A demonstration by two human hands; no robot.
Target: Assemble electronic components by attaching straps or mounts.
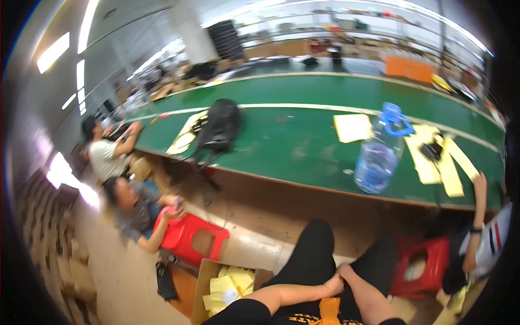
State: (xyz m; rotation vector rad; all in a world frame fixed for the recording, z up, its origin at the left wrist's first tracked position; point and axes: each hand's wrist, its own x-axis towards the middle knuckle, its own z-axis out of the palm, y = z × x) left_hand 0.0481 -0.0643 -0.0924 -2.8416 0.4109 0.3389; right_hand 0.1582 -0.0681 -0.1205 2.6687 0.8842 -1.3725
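Observation:
My left hand (331, 285) and my right hand (345, 271) rest together in my lap, between my black-trousered thighs. They touch each other, and no object shows in either one. Their fingers are mostly hidden and blurred, so how far they are closed cannot be made out. An orange piece (329, 310) shows at the front of my black shirt, below my hands. To the left of my legs stands a cardboard box (203, 279) with yellow sheets or packets (232, 287) in it.
Ahead runs a long green table (287, 146) with a large clear bottle (376, 157), yellow papers (352, 128) and a black backpack (221, 124). A person (135, 208) sits left near a red stool (189, 238). At right, another person's arm (479, 211) reaches the table beside a red stool (422, 265).

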